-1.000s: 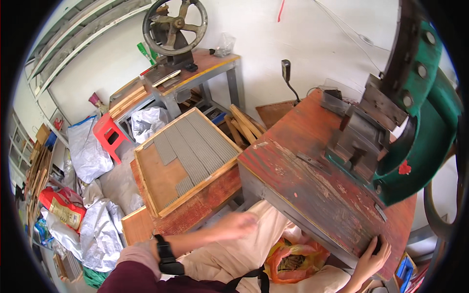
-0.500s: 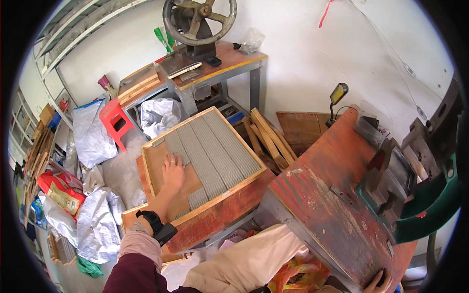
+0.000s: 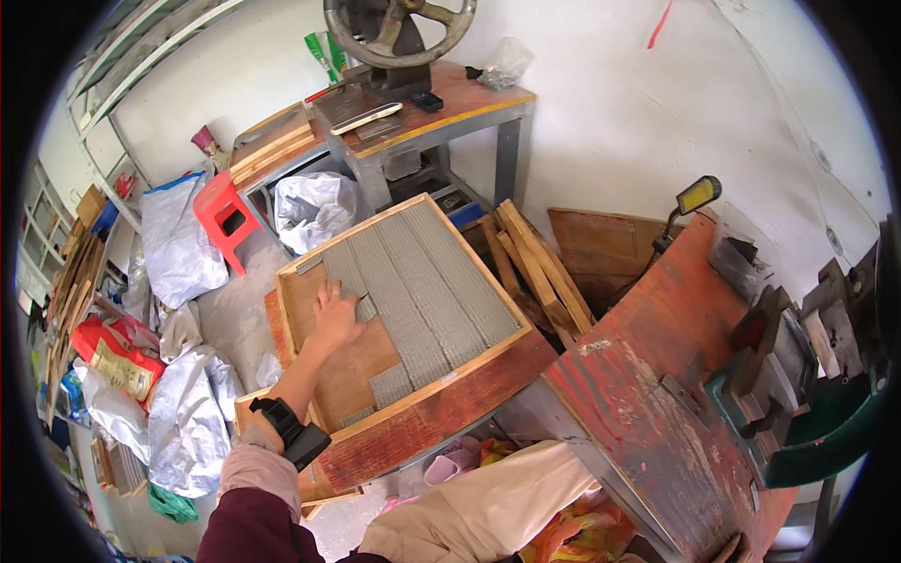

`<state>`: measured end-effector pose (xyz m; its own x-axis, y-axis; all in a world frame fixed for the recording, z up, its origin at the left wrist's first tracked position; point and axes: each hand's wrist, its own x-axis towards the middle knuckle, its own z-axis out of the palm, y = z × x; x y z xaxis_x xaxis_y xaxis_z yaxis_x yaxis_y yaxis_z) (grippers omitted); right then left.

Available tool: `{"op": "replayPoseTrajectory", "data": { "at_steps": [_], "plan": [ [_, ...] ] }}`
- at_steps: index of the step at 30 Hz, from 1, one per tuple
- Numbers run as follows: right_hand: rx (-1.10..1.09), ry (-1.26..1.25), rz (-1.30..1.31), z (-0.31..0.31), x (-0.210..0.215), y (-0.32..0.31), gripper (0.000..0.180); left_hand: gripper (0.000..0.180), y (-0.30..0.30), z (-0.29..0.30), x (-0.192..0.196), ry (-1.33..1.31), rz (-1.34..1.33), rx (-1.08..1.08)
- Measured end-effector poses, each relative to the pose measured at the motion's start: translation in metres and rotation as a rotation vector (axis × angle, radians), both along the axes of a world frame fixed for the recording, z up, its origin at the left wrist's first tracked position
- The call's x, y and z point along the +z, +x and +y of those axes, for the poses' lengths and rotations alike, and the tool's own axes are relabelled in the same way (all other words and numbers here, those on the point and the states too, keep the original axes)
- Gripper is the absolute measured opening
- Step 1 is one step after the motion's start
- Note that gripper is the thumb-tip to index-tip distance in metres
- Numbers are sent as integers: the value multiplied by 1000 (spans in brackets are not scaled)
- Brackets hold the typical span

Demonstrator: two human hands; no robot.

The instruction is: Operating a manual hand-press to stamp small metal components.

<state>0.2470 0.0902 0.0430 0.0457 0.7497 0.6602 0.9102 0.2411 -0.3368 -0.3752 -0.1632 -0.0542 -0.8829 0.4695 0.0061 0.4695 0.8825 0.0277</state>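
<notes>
My left hand (image 3: 336, 317) reaches into a shallow wooden tray (image 3: 483, 357), fingers stretched out and apart over its bare brown base. Beside the thumb lies a short grey ribbed piece (image 3: 365, 309); whether the hand touches it is hard to tell. Long grey ribbed strips (image 3: 422, 272) lie side by side along the tray's right part. Shorter grey pieces (image 3: 389, 385) sit at its near end. At the lower right, only the fingers of my right hand (image 3: 730, 550) show, resting at the near edge of a worn red bench (image 3: 638, 375); the rest is cut off.
A green machine (image 3: 817, 441) with metal blocks stands on the bench beside a small lamp (image 3: 696, 195). Behind the tray are wooden bars (image 3: 535, 263) and a table with a handwheel press (image 3: 404, 42). A red stool (image 3: 225, 218) and silver sacks (image 3: 192, 422) stand left.
The view has shifted slightly. My left hand has moved a little toward the short piece beside the strips, its fingers still spread. Less of my right hand shows at the bench edge.
</notes>
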Motion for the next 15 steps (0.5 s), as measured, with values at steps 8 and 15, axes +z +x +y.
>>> {"op": "replayPoseTrajectory", "data": {
  "at_steps": [8,15],
  "plan": [
    [-99,-78,-2,-6,2,-2,10,71,-25,-42,-48,277,-182,-334],
    [-82,23,91,-4,-2,0,11,57,-39,-16,-51,302,-300,-456]
  ]
}}
